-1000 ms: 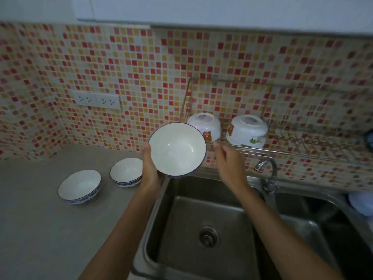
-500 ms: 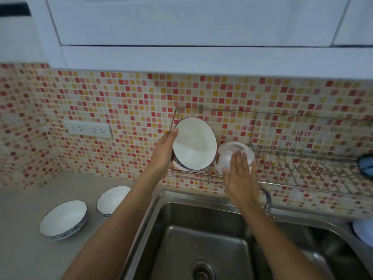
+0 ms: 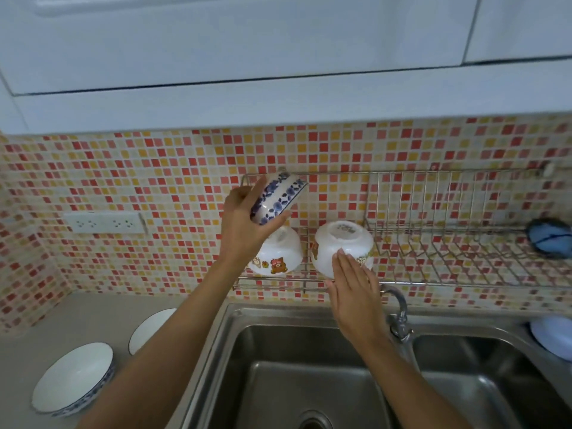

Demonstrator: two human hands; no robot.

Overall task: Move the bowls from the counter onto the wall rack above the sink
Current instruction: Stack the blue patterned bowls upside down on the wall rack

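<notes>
Bowl (image 3: 278, 199) tipped over rack (image 3: 433, 239), left end, above two inverted white bowls (image 3: 280, 255).
Left hand (image 3: 244, 224) grips its rim and wall; right hand (image 3: 353, 289) lies flat, fingers spread, against the 3 o'clock white bowl. Two bowls (image 3: 72, 377) wait at 8 o'clock. Judged rigid, glazed, slick, breakable: hold rim plus base.

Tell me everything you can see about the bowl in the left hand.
The blue-flowered bowl looks like glazed ceramic, white with a blue floral band around its outer wall. It is tipped nearly upside down, so its inside is hidden. The left hand holds it, one finger along its lower edge. It sits at the left end of the wall rack, just above an upturned white bear-print bowl; contact between them is unclear.
</notes>
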